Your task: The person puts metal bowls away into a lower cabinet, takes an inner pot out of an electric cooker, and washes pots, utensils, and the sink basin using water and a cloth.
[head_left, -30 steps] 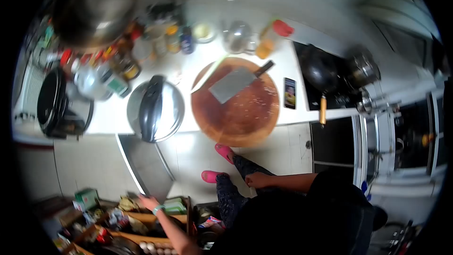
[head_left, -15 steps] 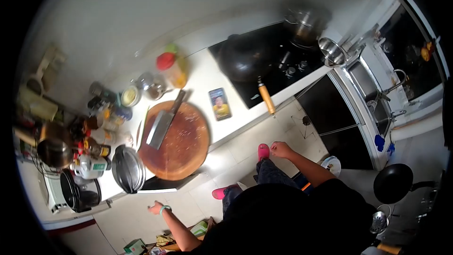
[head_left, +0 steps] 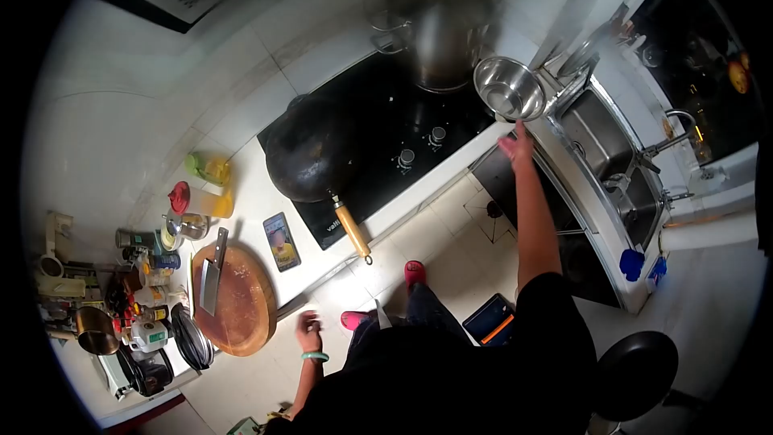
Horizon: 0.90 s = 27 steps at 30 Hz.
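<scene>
My right hand (head_left: 518,145) stretches forward, fingers apart, just below a shiny metal bowl (head_left: 509,90) on the counter corner by the stove. Its fingertips are close to the rim; whether they touch it I cannot tell. My left hand (head_left: 307,330), below a pale green bangle, hangs near the counter's front edge with loosely bent fingers and nothing visible in it. The round wooden chopping board (head_left: 241,306) lies nearby, bearing a cleaver (head_left: 212,278). A phone (head_left: 282,242) rests on the counter.
A dark wok (head_left: 310,149) with a wooden handle (head_left: 352,229) jutting past the counter edge sits on the black stove. Behind the bowl stands a large metal pot (head_left: 443,36). The sink (head_left: 600,125) is at right. Bottles and jars (head_left: 153,298) crowd the left.
My right hand has moved forward from beside my legs to the metal bowl, its fingers spreading. My left hand has shifted right along the counter front. The view has swung toward the stove and sink.
</scene>
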### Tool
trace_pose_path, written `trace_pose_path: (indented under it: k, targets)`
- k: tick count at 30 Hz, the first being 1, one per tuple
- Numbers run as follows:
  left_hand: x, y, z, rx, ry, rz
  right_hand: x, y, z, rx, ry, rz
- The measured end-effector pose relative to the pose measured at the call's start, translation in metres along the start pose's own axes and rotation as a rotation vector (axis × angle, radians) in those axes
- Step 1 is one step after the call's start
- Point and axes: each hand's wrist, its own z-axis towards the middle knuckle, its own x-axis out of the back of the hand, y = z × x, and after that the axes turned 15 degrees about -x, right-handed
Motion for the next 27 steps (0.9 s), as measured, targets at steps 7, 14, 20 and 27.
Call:
trace_pose_path:
  k: [7,14,20,27]
  targets:
    - [-0.119,-0.118,0.057,0.05,-0.23,-0.838,0.005,-0.033,0.105,-0.275,-0.237,0.187]
    - [-0.218,0.007,0.091,0.603,0.489,-1.613,0.07,-0.062,0.049,0.237,-0.407,-0.628]
    - [-0.237,0.003,0.1,0.639,0.388,-1.626,0.165,-0.186,-0.023,-0.517,-0.763,0.585]
    - [-0.293,0.024,0.085,0.51,0.365,-1.586,0.188,-0.243,-0.031,-0.588,-1.197,1.446]
